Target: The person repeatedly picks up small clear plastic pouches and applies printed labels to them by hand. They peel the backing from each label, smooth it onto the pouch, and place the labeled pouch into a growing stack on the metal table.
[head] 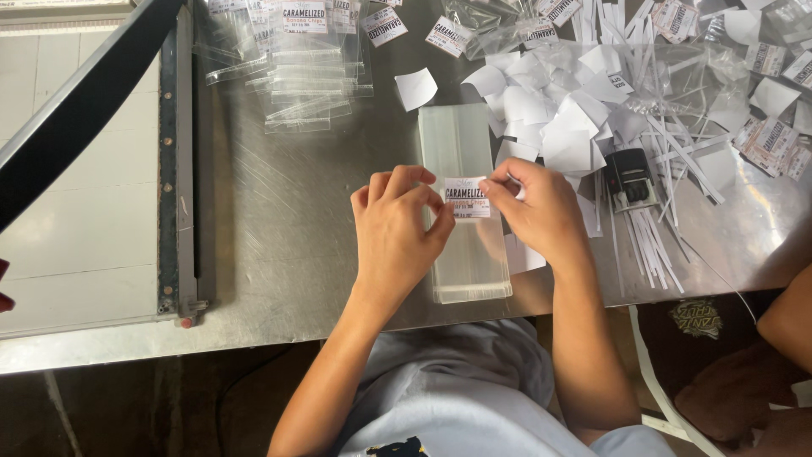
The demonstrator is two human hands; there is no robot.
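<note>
My left hand (396, 230) and my right hand (538, 210) both pinch a small white printed label (467, 196) between fingertips, one at each side of it. The label sits just above a stack of clear plastic bags (461, 152) lying lengthwise on the metal table (288, 245). Both hands rest over the lower half of that stack.
A paper cutter (93, 211) with a raised black arm fills the left. Labelled clear bags (288, 76) lie at the back. White backing scraps and paper strips (575, 118) pile at the right around a black stamp (630, 179). Another person's arm (787, 317) is at the right edge.
</note>
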